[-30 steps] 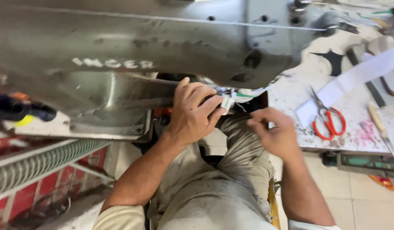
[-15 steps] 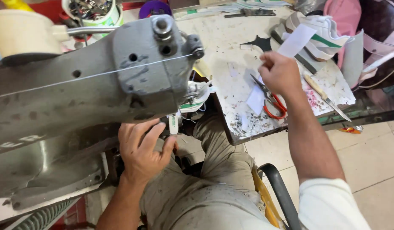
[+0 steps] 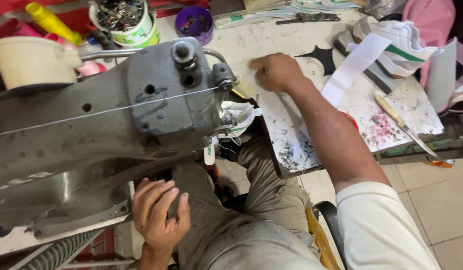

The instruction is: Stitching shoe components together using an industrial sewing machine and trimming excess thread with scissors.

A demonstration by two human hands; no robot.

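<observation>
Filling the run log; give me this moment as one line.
left hand: open, under sewing machine arm | right hand: fist on worktable, holds nothing visible | nearby: white shoe, knife

**Machine to the left, worktable to the right**

The sewing machine (image 3: 106, 125) fills the left half of the view, and a shoe (image 3: 240, 119) sits under its head. The left hand (image 3: 159, 212) rests below the machine, above the person's lap. To the right stands the worktable (image 3: 291, 145), where the right hand (image 3: 275, 71) lies near its left edge. A strip (image 3: 354, 67) and a knife (image 3: 404, 125) lie on the table to the right of that hand. Behind the machine stand a tub (image 3: 124, 22) and a bowl (image 3: 194, 22), side by side. Another shoe (image 3: 399, 45) rests at the table's far right.
</observation>
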